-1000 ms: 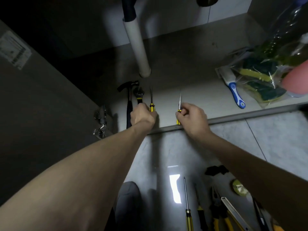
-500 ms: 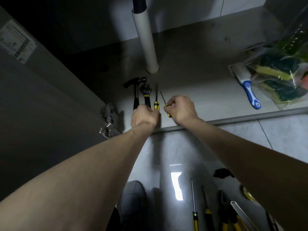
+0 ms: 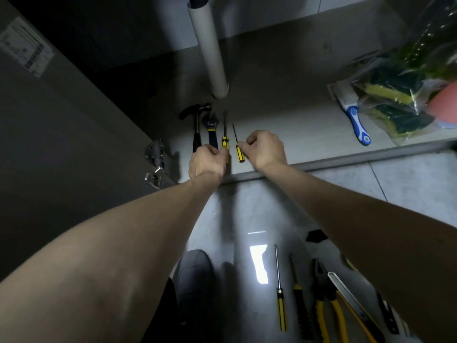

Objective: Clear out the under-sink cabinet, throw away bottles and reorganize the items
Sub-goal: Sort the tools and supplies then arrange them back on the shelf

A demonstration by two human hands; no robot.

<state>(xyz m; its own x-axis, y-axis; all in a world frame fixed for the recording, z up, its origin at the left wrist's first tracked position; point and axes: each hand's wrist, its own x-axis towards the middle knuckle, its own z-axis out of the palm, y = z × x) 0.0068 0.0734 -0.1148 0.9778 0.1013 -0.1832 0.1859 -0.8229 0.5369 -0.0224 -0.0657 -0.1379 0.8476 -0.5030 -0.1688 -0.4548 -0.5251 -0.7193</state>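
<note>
The cabinet floor [image 3: 284,125] fills the upper half, its white drainpipe [image 3: 210,50] rising at 12 o'clock. A clear bag of sponges [image 3: 400,100] sits at 2 o'clock, a blue-handled brush [image 3: 357,125] just beside it. Near the front edge lie a hammer [image 3: 196,129], a wrench [image 3: 210,127] and two yellow screwdrivers. The left hand [image 3: 206,162] curls its fingers on the longer screwdriver [image 3: 225,142]; the right hand [image 3: 267,148] pinches the shorter screwdriver [image 3: 238,151]. At 5 o'clock more tools, among them pliers [image 3: 326,300], lie on the tiled floor [image 3: 408,177].
</note>
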